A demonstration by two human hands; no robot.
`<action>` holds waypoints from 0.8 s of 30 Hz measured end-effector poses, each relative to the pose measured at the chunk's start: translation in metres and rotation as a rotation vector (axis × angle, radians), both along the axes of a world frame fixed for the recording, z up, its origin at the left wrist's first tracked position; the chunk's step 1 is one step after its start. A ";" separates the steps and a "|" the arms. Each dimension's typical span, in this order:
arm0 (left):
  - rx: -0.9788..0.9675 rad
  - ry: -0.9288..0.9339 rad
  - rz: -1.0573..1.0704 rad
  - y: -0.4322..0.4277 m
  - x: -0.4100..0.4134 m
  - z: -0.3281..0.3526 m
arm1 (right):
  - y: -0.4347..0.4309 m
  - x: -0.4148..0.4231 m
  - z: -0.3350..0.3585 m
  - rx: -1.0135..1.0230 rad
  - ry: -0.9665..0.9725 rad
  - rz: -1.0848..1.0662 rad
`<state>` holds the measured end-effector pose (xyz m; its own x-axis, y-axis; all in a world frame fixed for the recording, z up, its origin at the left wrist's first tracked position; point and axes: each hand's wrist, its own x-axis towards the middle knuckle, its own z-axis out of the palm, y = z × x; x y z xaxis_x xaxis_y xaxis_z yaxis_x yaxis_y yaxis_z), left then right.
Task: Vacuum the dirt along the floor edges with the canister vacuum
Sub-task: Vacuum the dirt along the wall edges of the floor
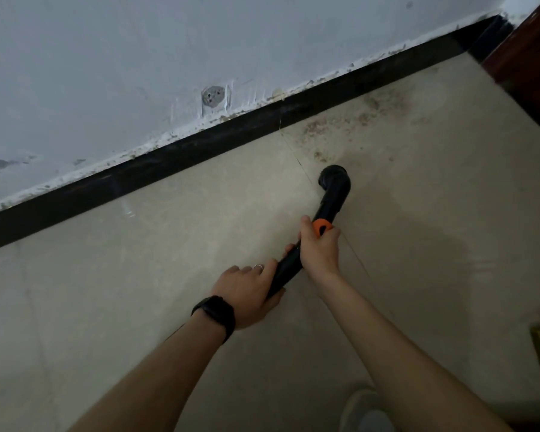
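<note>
Vacuum wand (pixel 331 201), black, sits mid-frame with its nozzle near dirt (pixel 349 126) by the baseboard (pixel 200 151). Both hands grasp it: right hand (pixel 320 251) at the orange collar, left hand (pixel 247 294) lower.

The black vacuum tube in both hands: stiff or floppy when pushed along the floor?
Probably stiff: the tube keeps its curve between the left hand and right hand. Likely light, since it is held off the floor. Its nozzle should slide easily on smooth tile.
</note>
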<state>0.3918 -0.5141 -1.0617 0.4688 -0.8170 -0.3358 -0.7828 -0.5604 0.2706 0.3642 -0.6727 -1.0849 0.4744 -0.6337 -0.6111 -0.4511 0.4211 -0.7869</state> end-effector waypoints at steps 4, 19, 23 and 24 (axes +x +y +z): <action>-0.012 -0.009 0.026 -0.008 0.007 -0.005 | -0.008 0.013 0.000 -0.029 -0.016 0.034; -0.086 0.071 0.192 -0.028 0.034 -0.014 | -0.026 0.060 0.011 -0.111 0.040 0.152; -0.109 0.100 0.241 -0.030 0.045 -0.014 | -0.029 0.076 0.013 -0.131 0.065 0.183; -0.114 0.102 0.254 -0.031 0.046 -0.014 | -0.029 0.079 0.013 -0.136 0.069 0.190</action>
